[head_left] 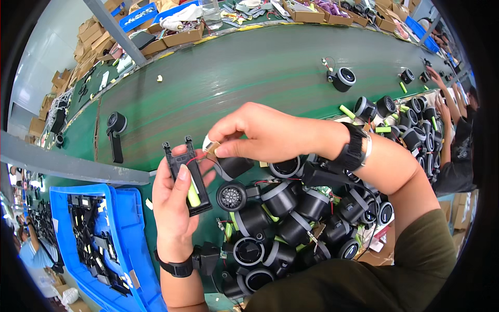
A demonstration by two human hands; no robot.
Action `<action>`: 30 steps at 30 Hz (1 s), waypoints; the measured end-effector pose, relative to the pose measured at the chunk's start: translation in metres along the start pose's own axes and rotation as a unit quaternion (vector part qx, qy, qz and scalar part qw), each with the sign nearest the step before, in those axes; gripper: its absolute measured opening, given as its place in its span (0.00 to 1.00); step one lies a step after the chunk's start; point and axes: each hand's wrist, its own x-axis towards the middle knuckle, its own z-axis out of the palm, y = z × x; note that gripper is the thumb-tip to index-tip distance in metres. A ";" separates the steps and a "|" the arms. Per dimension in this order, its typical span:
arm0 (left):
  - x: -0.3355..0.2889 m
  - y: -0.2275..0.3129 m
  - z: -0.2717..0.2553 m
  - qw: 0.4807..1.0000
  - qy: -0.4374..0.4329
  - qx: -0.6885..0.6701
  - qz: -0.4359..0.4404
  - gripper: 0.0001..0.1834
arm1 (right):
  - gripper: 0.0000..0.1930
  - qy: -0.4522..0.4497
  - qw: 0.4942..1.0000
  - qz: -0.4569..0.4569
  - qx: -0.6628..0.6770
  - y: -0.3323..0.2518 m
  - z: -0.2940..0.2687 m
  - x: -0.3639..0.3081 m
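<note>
Tilted upright in my left hand (170, 205) is a narrow black plastic housing (204, 196), with my thumb across its front. A light-green cylindrical battery (194, 197) lies inside it. My right hand (254, 130) pinches a small tan piece (212, 147) just beside the housing's upper end; what it is cannot be made out. White material covers one of its fingertips. A thin red wire (194, 159) runs from the housing toward the pinching fingers. Close to the housing's lower right sits a round black unit with a grille (231, 196).
Black cylindrical units (254, 218) with grey rims, wires and green batteries are heaped in front of me. A blue bin (117, 218) of black housings stands at left. Other units lie on the green conveyor belt (234, 67). A metal bar (67, 161) crosses the left; co-workers' arms (447, 112) reach in at right.
</note>
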 end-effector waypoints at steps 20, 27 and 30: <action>-0.057 0.067 0.014 0.962 -0.184 0.077 -0.186 0.24 | 0.11 -0.128 0.969 0.033 0.207 -0.048 0.004 -0.048; -0.059 0.060 0.012 0.958 -0.219 -0.110 -0.147 0.25 | 0.10 -0.114 0.953 0.090 0.264 -0.046 0.013 -0.058; -0.070 0.068 0.030 0.968 -0.144 0.195 -0.060 0.26 | 0.08 0.028 0.981 -0.077 -0.173 -0.052 0.020 -0.056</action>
